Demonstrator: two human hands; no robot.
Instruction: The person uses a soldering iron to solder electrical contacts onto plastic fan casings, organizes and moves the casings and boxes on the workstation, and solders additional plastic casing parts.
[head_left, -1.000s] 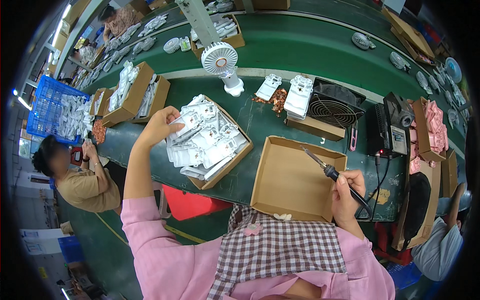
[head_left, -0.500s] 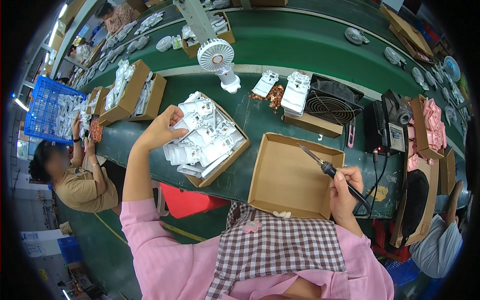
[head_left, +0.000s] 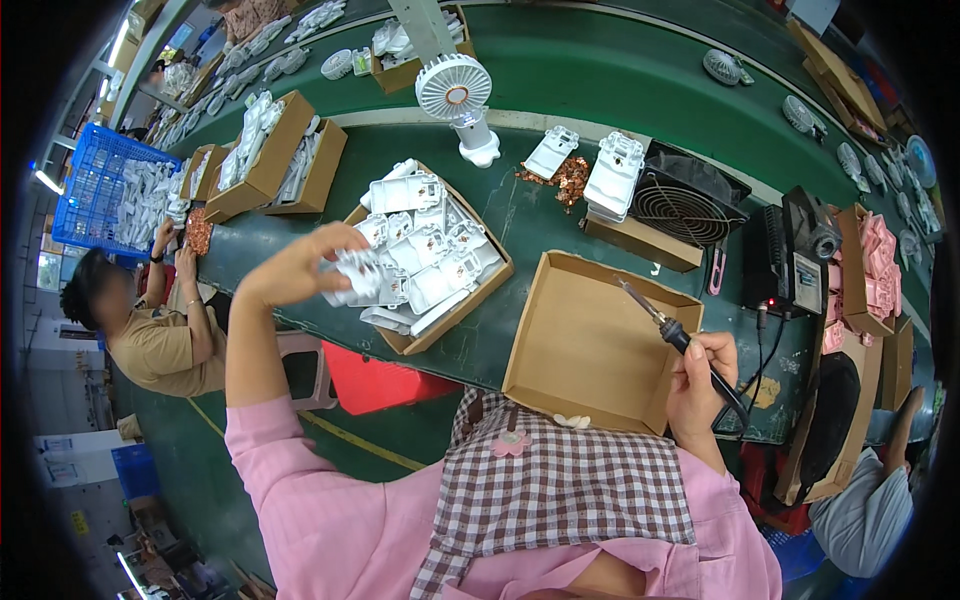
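My left hand (head_left: 300, 265) is raised over the left edge of a cardboard box (head_left: 485, 285) full of white plastic housings, and its fingers are closed on one white plastic housing (head_left: 357, 272). My right hand (head_left: 700, 380) grips a soldering iron (head_left: 665, 325) by its dark handle, with the tip pointing up and left over an empty shallow cardboard tray (head_left: 590, 345) right in front of me.
A small white desk fan (head_left: 458, 100) stands behind the box. A black square fan (head_left: 685, 205), a black power unit (head_left: 800, 255) and a pile of small copper parts (head_left: 565, 178) lie to the right. Another person (head_left: 150, 320) sits at my left, beside more boxes of white parts (head_left: 265, 160).
My left hand has come down and left from the box's far corner, now lifting a white housing at the box's left edge. The right hand and soldering iron have barely moved.
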